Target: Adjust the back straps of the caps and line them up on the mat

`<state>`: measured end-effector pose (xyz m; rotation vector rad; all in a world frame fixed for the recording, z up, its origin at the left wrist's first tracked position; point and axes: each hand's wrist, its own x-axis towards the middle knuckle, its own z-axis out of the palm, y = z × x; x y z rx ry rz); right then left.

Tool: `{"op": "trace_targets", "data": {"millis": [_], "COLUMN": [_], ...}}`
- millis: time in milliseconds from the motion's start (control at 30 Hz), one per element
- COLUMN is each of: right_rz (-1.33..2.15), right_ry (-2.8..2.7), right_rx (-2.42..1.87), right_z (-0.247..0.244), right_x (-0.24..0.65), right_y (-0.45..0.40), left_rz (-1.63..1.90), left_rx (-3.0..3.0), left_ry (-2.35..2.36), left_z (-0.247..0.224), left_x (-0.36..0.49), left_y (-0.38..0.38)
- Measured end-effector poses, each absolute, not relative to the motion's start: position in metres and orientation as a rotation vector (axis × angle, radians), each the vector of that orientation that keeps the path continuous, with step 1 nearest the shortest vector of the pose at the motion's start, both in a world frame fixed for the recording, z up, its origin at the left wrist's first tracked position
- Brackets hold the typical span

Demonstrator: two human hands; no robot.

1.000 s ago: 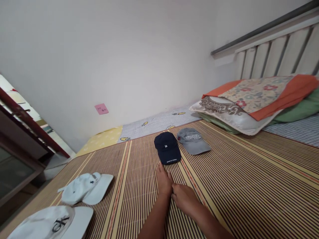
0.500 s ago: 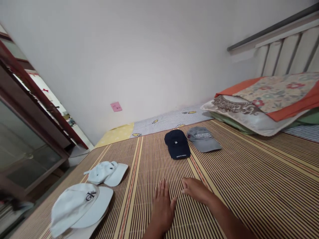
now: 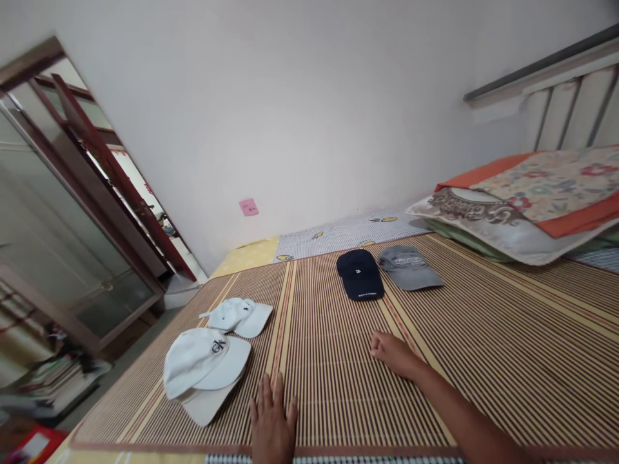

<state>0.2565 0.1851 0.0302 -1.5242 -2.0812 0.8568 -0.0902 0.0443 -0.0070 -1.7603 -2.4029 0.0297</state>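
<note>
My left hand [image 3: 273,419] lies flat on the striped mat [image 3: 333,386] with its fingers spread, holding nothing. Right of it, my right hand [image 3: 393,353] rests on the mat with its fingers curled into a loose fist and nothing visible inside. Beyond my right hand are a navy cap [image 3: 360,276] and, touching its right side, a grey cap [image 3: 411,267]. To the left lie a white cap with dark letters [image 3: 203,361] and a smaller white cap [image 3: 236,316] behind it. A further pale brim [image 3: 206,403] shows under the lettered cap.
Pillows with a floral, orange-edged cover [image 3: 546,193] lie at the back right. A pink note [image 3: 249,207] is on the wall. A glass-panelled door [image 3: 62,238] stands left of the bed, and a red item [image 3: 36,444] is low at the left.
My left hand has moved left, away from my right hand, toward the white caps. The view has turned left and now takes in more of the door and the mat's near edge.
</note>
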Motion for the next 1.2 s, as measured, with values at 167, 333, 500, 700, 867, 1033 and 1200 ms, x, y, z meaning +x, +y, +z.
{"op": "trace_targets", "data": {"millis": [167,333,500,700,867,1033,1200], "right_rz": [0.863,0.527,-0.090,-0.333,-0.359,-0.394,-0.392], "right_ry": [-2.068,-2.125,-2.005,-1.959,-1.955,-1.951,-1.913], "right_rx": [-1.429,-1.558,-1.744,-1.703,-1.713,-1.684,-1.668], "right_z": [0.026,-0.005,-0.056,-0.071,-0.071,-0.074,-0.071], "right_x": [0.276,0.343,0.428,0.441,0.439,0.442,0.437], "right_y": [0.148,0.109,0.104,0.102,0.101,0.102,0.100], "left_rz": [0.023,0.057,0.070,-0.024,-0.043,-0.062,-0.067], "left_rx": [-1.663,-1.596,-1.626,-1.671,-1.777,-1.753,-1.721], "left_ry": [-2.469,-2.554,-2.550,-2.541,-2.455,-2.437,-2.430], "left_z": [0.002,0.012,0.019,0.017,0.018,0.017,0.017], "left_x": [-0.079,-0.088,-0.098,-0.103,-0.124,-0.131,-0.128], "left_y": [0.045,0.052,0.056,0.056,0.051,0.049,0.050]}}
